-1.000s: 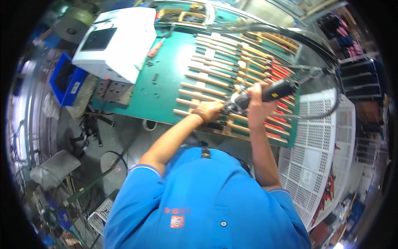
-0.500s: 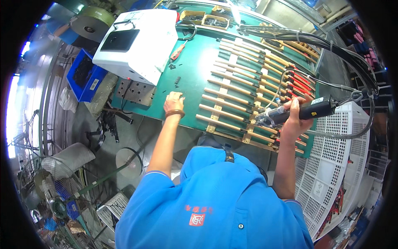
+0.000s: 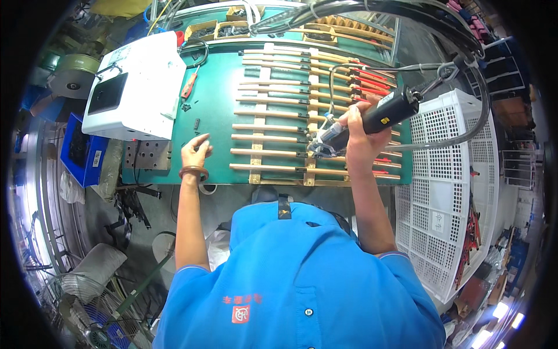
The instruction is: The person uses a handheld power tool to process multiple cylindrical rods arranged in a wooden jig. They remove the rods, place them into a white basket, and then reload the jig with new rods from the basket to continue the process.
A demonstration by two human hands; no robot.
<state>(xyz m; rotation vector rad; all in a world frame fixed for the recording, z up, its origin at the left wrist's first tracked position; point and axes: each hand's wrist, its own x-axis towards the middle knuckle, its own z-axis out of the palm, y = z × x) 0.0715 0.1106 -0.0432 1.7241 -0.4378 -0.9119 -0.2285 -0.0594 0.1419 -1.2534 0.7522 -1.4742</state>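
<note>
My right hand [image 3: 367, 136] is wrapped round a black powered screwdriver [image 3: 383, 116], with a cable and a clear hose attached. Its tip end [image 3: 318, 150] is down at a black fitting on one of the wooden sticks [image 3: 267, 153] nearest me. Several such sticks lie side by side across pale wooden rails [image 3: 256, 163], their right ends red. My left hand [image 3: 196, 156], with a brown bangle at the wrist, hovers at the front edge of the green table [image 3: 218, 168], left of the sticks. Its fingers are apart and nothing shows in them.
A white machine [image 3: 136, 87] stands at the left of the table, with a red-handled screwdriver [image 3: 189, 86] and small black parts beside it. A blue bin [image 3: 81, 152] sits farther left. At right is a white perforated crate [image 3: 430, 215]. Dark cables arch overhead; small-parts boxes [image 3: 232, 29] line the back.
The view has swung, shifting the table leftward. My left hand's fingers, earlier bent down on the table, are now spread. My right hand still grips the powered screwdriver over the sticks.
</note>
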